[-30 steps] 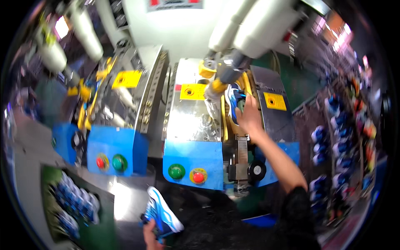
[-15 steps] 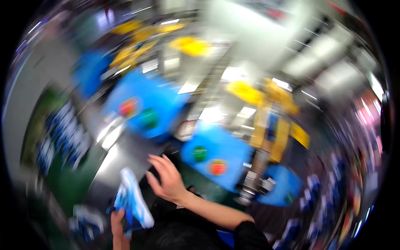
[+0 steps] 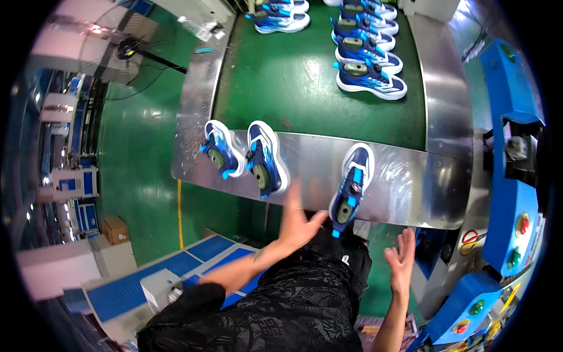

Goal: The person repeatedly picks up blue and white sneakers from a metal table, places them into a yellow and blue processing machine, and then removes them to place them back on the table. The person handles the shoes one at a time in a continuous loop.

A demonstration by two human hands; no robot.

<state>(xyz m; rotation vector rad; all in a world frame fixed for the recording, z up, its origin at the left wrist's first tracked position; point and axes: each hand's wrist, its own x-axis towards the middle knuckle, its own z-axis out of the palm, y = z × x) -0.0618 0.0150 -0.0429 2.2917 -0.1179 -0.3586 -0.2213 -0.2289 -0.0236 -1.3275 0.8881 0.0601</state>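
Steel gleams along the near edge of the bench, a pale metal strip [image 3: 311,161] carrying three blue-and-white sports shoes, and both hands are out in front of it, bare! Left hand [image 3: 298,226] first: blurred, fingers spread, thumb flung wide, nothing pinched between them. It sits right in the gap, fingers close by the middle shoe [image 3: 265,158], thumb tip near the heel of the right-hand shoe [image 3: 352,186]; whether skin meets shoe on either side, I cannot tell. Over to the right hand [image 3: 401,258], raised beyond the strip's near edge, fingers upright and loosely parted, palm free, well apart from the shoes. Look at that right-hand shoe: toe away from the wearer, heel poking past the metal edge, an olive piece showing in its opening. The left-hand shoe [image 3: 224,149] lies just beside the middle one, toe likewise away. Further back, on the green surface [image 3: 281,88], more of the same shoes [image 3: 369,79] pack together in a column at the right, with another group [image 3: 278,20] up at the left. Far right, a blue machine panel [image 3: 507,214] shows a red button [image 3: 523,224] above a green button [image 3: 514,257], with scissors [image 3: 471,239] lying nearby!
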